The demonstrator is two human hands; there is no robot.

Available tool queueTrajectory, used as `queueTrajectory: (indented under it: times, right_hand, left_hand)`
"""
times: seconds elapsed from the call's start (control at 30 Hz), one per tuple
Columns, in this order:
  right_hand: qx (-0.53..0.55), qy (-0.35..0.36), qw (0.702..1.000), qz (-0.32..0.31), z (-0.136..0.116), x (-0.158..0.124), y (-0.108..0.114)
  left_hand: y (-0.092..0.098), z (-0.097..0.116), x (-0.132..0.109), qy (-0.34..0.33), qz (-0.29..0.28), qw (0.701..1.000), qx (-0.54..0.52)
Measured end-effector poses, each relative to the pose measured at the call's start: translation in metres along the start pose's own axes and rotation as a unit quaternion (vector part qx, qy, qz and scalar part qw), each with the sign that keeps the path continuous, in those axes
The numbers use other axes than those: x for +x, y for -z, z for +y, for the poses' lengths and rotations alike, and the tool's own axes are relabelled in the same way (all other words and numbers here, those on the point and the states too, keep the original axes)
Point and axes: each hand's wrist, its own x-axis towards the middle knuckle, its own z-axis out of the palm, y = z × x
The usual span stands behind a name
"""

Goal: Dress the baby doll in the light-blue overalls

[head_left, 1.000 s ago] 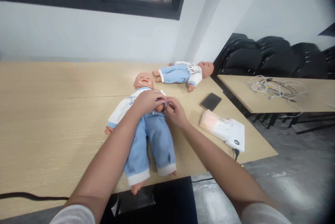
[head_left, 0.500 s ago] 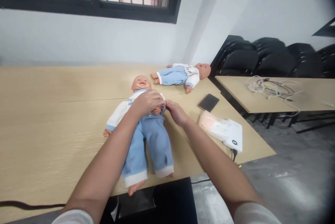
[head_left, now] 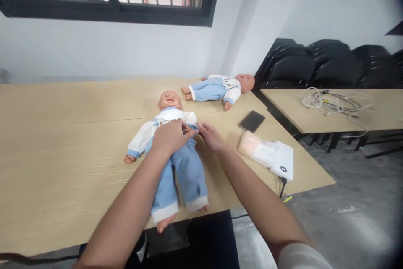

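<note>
A baby doll (head_left: 189, 168) in a white top with blue cuffs and blue trousers lies face up on the wooden table (head_left: 47, 143). Its arm on the right is bent in across the body. My left hand (head_left: 171, 134) lies over the doll's belly, its fingers closed around the blue cuff and the doll's small hand. At the outer side of the same cuff, my right hand (head_left: 209, 135) pinches the blue edge between thumb and fingers. The two hands are close together, with the cuff between them.
Behind lies a second doll (head_left: 210, 89) in similar clothes. To the right are a dark phone (head_left: 252, 121) and a white device (head_left: 281, 160) with a cable and a soft pack against it. Coiled cables (head_left: 330, 103) lie on another table, before stacked black chairs (head_left: 291, 69).
My left hand has moved slightly down and left, uncovering more of the doll's chest and shoulder. The blue cuff now shows between my hands. The view has shifted slightly.
</note>
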Motion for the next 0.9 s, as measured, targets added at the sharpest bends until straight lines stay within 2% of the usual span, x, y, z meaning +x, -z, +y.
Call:
queueTrajectory:
  times: [0.1, 0.2, 0.33, 0.43, 0.5, 0.6, 0.67, 0.77, 0.9]
  right_hand:
    - [-0.020, 0.013, 0.999, 0.037, -0.004, -0.007, -0.002]
    - [-0.038, 0.012, 0.998, 0.056, -0.007, -0.013, -0.006]
    - [-0.010, 0.015, 0.998, 0.066, -0.007, -0.016, -0.008]
    - [0.012, 0.002, 0.999, 0.045, -0.007, -0.019, -0.007]
    - [0.016, -0.012, 1.000, 0.007, -0.007, -0.023, -0.006]
    - [-0.015, -0.022, 0.998, -0.062, -0.006, -0.030, -0.004]
    - [-0.048, -0.022, 0.995, -0.087, -0.005, -0.032, -0.001]
    - [-0.073, -0.011, 0.995, -0.070, -0.003, -0.032, 0.004]
    - [-0.045, 0.006, 0.999, -0.020, -0.001, -0.023, 0.006]
  left_hand:
    - [-0.005, 0.005, -0.002, 0.037, -0.012, 0.999, 0.011]
    - [-0.010, 0.009, 0.001, 0.041, -0.022, 0.999, 0.001]
    - [-0.017, 0.011, 0.000, 0.041, -0.021, 0.999, -0.011]
    - [-0.020, 0.008, 0.000, 0.025, -0.016, 0.999, -0.040]
    - [-0.020, 0.004, 0.000, 0.019, -0.002, 0.998, -0.059]
    - [-0.020, -0.001, 0.000, 0.005, 0.016, 0.997, -0.073]
    - [-0.019, -0.004, 0.000, -0.003, 0.021, 0.996, -0.081]
    - [-0.016, -0.008, 0.000, -0.022, 0.012, 0.995, -0.101]
    - [-0.010, -0.011, -0.002, -0.041, -0.014, 0.993, -0.106]
